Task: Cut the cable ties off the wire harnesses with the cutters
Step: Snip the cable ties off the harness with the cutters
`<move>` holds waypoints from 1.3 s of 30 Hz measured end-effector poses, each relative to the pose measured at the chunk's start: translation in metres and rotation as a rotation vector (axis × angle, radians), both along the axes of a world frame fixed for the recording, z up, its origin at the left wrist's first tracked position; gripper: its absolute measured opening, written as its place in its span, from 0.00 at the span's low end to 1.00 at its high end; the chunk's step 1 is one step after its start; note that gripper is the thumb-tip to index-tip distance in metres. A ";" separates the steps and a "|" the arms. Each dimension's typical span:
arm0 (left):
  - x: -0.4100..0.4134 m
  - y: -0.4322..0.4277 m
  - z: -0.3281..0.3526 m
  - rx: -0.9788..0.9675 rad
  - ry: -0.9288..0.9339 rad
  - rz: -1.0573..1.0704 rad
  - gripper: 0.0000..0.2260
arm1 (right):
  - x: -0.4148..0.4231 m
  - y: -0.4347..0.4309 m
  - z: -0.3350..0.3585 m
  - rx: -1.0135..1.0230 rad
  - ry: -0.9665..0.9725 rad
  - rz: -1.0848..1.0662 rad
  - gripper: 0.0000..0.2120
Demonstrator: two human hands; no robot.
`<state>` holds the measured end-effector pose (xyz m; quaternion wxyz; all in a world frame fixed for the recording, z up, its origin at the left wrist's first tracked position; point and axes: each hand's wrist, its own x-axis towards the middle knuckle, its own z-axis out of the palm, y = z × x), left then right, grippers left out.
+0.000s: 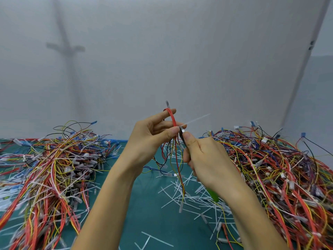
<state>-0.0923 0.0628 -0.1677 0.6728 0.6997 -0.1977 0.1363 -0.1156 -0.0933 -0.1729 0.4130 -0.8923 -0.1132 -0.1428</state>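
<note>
Dangling red-and-yellow harness (173,118), white tie (195,120)

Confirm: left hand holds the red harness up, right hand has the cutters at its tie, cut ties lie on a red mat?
No: the head view shows a teal mat, not red. The left hand does hold the red harness up, the right hand has the cutters at its tie, and cut ties lie on the mat.

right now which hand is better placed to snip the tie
Right. The right hand grips the cutters, their tip at the cable tie; the left hand holds the harness.
</note>
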 end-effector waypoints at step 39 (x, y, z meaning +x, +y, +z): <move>-0.005 0.006 0.008 -0.262 0.198 0.093 0.32 | 0.007 -0.009 -0.003 0.179 0.123 0.158 0.07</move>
